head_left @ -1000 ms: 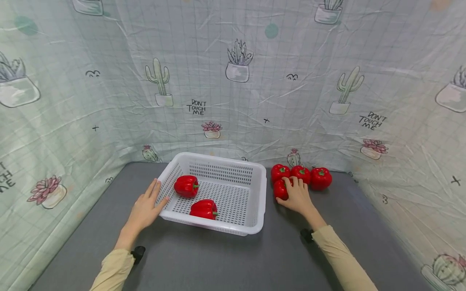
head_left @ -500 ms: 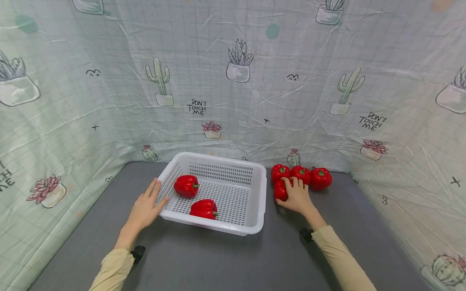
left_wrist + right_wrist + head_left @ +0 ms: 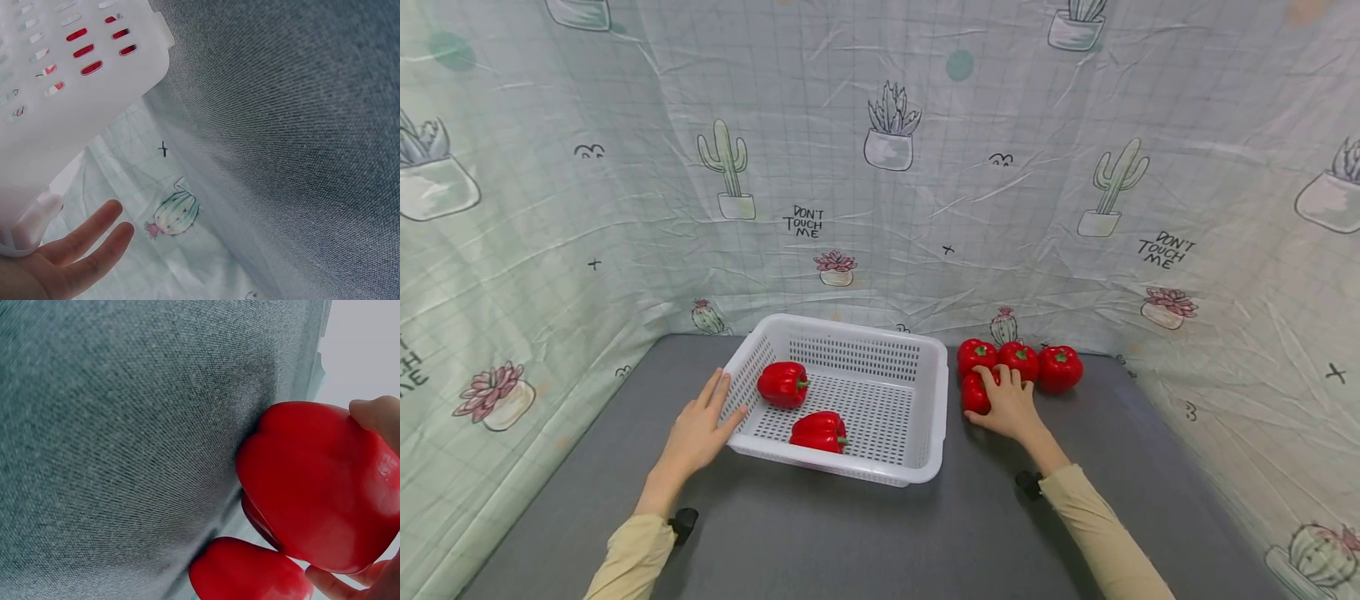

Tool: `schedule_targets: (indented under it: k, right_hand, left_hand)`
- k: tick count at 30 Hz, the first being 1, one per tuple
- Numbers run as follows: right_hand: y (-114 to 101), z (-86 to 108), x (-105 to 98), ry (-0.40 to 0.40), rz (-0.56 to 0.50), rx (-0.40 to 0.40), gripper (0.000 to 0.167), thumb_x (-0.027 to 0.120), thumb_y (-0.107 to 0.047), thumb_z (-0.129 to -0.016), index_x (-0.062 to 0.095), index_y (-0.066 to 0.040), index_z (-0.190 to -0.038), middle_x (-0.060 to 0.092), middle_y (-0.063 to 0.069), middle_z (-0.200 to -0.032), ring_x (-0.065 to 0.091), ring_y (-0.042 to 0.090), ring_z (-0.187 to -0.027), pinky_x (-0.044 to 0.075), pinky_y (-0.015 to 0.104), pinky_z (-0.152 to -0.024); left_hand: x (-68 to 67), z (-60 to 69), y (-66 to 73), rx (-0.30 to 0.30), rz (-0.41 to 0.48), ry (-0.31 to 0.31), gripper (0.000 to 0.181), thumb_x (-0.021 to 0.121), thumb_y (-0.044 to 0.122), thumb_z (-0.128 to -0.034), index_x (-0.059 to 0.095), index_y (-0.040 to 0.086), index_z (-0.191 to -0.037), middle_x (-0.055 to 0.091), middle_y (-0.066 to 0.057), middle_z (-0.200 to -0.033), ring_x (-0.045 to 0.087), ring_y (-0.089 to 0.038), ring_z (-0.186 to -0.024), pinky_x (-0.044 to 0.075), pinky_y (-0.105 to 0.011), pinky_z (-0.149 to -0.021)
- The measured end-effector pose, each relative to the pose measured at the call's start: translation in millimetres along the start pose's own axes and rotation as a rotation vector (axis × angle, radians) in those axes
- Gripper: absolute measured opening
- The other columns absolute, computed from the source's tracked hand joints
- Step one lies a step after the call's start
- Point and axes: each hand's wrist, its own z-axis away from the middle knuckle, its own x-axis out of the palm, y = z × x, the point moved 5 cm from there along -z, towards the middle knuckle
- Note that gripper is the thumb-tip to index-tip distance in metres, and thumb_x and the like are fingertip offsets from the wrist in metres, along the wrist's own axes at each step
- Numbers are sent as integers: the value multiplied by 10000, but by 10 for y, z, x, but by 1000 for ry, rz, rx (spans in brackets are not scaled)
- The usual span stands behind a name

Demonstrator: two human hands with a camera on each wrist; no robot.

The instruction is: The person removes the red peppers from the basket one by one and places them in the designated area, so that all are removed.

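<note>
The left hand, fingers straight, touches the basket, perhaps for keeping it steady; the right hand grips one red pepper.

Wrinkled cactus-print backdrop, textured grey tabletop

"What are you wearing?"
"Long tan sleeves, creased cloth. My left sleeve, bottom left of the head view; my right sleeve, lower right, same colour."
"By the wrists?"
"Small black gadget each side. Left gadget against the cuff, lower left; right gadget, right of centre. Too small for detail."
"Past that?"
"Bare left hand, bare right hand."
</note>
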Motion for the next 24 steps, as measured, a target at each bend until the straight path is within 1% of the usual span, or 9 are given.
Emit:
schedule_targets:
  k: [10,14,20,24]
  right_hand:
    - [20,-2,10,9,6,13,747,740,-411,-633,399,-138,-1239,430,217,-1120,377,376,-1056,349,585,-786]
    - [15,-5,21,8,7,10,752,737,-420,-634,393,-152,-1246,421,220,-1134,371,380,-1063,343,586,-777]
    - [-12,-7,2,29,3,0,763,732,-433,-640,382,-168,-1265,406,228,-1170,363,390,-1074,330,590,-771]
    - [-32,0,-32,49,7,-9,770,737,-430,-635,380,-173,-1266,396,221,-1188,359,385,-1087,320,585,-792]
  left_hand:
    - [9,4,-10,-8,-6,-9,688,422,412,-900,209,-12,-1399,186,-245,-1450,352,-527,-1161,294,-638,-923]
    - [7,9,-10,-9,-2,-10,686,431,402,-898,213,-16,-1397,191,-248,-1446,357,-531,-1152,298,-640,-915]
    - [0,4,-7,-6,-1,-4,683,445,386,-893,220,-20,-1394,194,-249,-1445,364,-527,-1149,302,-635,-915]
    - [0,0,-5,-1,-4,-3,683,442,388,-895,221,-23,-1393,198,-248,-1445,370,-525,-1142,305,-633,-911]
